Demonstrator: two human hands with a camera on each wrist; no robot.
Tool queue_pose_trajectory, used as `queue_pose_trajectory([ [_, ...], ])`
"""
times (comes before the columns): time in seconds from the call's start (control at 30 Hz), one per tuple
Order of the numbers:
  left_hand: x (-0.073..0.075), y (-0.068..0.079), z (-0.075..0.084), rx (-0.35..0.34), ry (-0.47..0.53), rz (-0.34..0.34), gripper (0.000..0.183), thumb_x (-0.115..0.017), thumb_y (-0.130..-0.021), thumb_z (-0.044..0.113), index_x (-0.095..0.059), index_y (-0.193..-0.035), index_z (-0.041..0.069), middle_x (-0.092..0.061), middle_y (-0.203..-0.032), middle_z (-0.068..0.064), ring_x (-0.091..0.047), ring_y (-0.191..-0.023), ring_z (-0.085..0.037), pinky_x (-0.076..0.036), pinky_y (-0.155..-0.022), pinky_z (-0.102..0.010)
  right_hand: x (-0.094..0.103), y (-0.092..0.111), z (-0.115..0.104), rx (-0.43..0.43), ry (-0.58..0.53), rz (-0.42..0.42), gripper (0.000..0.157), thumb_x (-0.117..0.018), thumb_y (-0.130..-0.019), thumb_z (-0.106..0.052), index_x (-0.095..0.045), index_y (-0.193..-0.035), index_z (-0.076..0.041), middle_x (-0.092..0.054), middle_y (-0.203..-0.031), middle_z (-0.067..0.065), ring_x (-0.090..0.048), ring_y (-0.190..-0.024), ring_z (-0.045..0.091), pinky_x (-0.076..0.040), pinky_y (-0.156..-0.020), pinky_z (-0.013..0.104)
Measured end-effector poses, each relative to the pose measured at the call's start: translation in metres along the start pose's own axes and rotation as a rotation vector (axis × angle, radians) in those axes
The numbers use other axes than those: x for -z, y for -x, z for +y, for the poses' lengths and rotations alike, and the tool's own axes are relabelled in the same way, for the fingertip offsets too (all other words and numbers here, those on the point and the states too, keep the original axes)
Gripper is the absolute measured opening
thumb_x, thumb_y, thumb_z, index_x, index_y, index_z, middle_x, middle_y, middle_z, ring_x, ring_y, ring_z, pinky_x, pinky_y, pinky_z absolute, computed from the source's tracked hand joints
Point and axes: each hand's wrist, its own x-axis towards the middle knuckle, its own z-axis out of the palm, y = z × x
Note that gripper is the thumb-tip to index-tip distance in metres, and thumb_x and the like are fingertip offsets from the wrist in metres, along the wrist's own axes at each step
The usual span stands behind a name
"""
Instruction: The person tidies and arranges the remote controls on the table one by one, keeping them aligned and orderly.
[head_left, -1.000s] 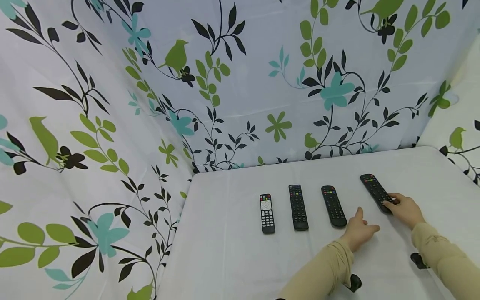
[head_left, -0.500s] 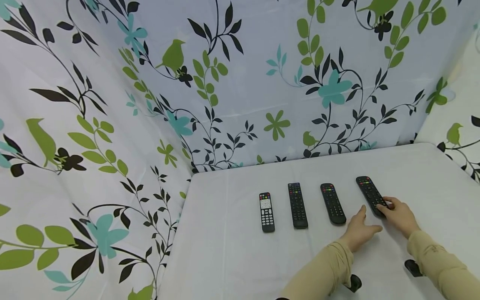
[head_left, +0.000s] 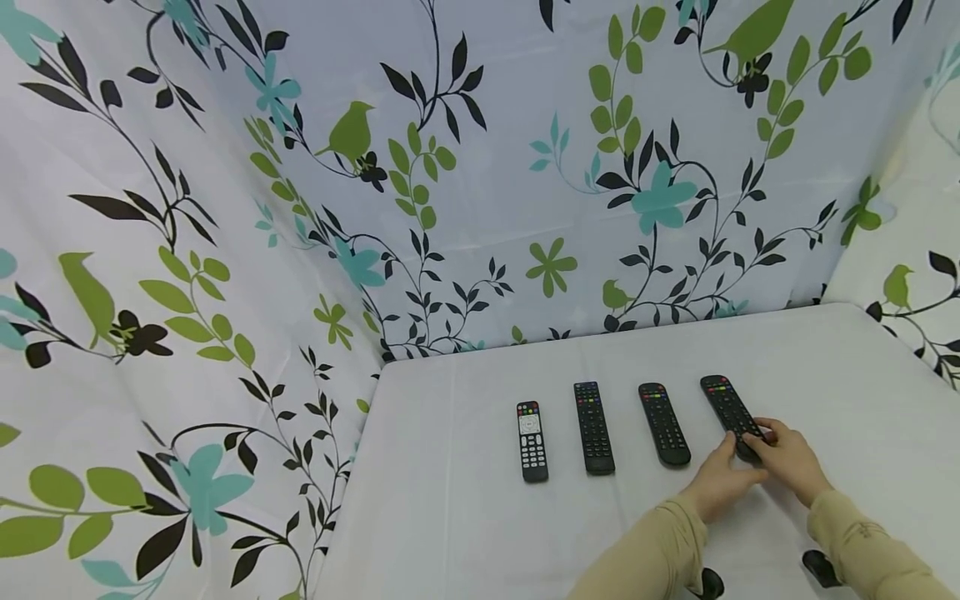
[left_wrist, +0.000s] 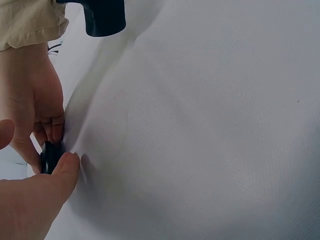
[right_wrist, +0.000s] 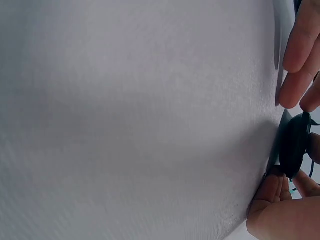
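In the head view my right hand (head_left: pixel 791 463) grips the near end of a black remote control (head_left: pixel 726 405), thumb on top and fingers along its right side. This remote lies slanted on the white-covered table, rightmost in a row. My left hand (head_left: pixel 716 485) is at the remote's near left corner, index finger and thumb spread, fingertips right at its edge. The left wrist view shows the remote's dark end (left_wrist: pixel 51 158) between both hands. In the right wrist view, the remote's dark edge (right_wrist: pixel 295 145) shows between the fingers of the two hands.
Three other remotes lie to the left: a black one (head_left: pixel 664 425), a longer black one (head_left: pixel 595 429) and a smaller one with white buttons (head_left: pixel 532 442). A patterned curtain (head_left: pixel 465 192) stands behind the table (head_left: pixel 450 467). Dark wrist-camera mounts hang below both sleeves.
My right hand has drawn the remote left and nearer, toward the row. My left hand has stayed about in place, and its fingers now meet the remote's near end.
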Motion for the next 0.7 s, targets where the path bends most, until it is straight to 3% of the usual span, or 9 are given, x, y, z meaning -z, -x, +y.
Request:
queue_pose_trajectory([
  [0.23, 0.006, -0.006, 0.005, 0.009, 0.071, -0.014, 0.063, -0.063, -0.078, 0.023, -0.035, -0.134, 0.020, -0.042, -0.135, 0.002, -0.048, -0.109, -0.006, -0.048, -0.076, -0.024, 0.002, -0.008, -0.007, 0.026, -0.008, -0.002, 0.060, -0.038, -0.091, -0.035, -0.031, -0.123, 0.016, -0.046, -0.102, 0.039, -0.053, -0.083, 0.036, -0.038, -0.057, 0.024],
  [0.5, 0.009, -0.005, 0.007, 0.018, 0.073, 0.000, 0.061, -0.063, -0.078, 0.023, -0.037, -0.133, 0.019, -0.045, -0.132, -0.004, -0.050, -0.108, -0.008, -0.048, -0.076, -0.024, 0.003, -0.010, -0.006, 0.029, 0.008, 0.000, 0.066, -0.039, -0.090, -0.035, -0.025, -0.126, 0.019, -0.044, -0.105, 0.041, -0.050, -0.090, 0.046, -0.045, -0.064, 0.038],
  [0.57, 0.010, -0.002, 0.009, 0.011, 0.016, 0.007, 0.058, -0.062, -0.078, 0.024, -0.039, -0.131, 0.021, -0.049, -0.128, -0.005, -0.054, -0.101, -0.008, -0.047, -0.075, -0.023, 0.004, -0.009, -0.005, 0.042, 0.013, 0.017, 0.067, -0.040, -0.090, -0.034, -0.025, -0.125, 0.020, -0.044, -0.104, 0.042, -0.049, -0.092, 0.049, -0.045, -0.066, 0.043],
  [0.7, 0.016, 0.006, 0.018, -0.125, -0.318, -0.001, 0.053, -0.057, -0.081, 0.032, -0.039, -0.130, 0.024, -0.052, -0.121, 0.002, -0.055, -0.094, -0.005, -0.045, -0.073, -0.019, 0.011, -0.006, -0.004, 0.068, 0.037, 0.064, 0.064, -0.041, -0.090, -0.033, -0.027, -0.124, 0.020, -0.044, -0.104, 0.043, -0.048, -0.094, 0.052, -0.046, -0.066, 0.046],
])
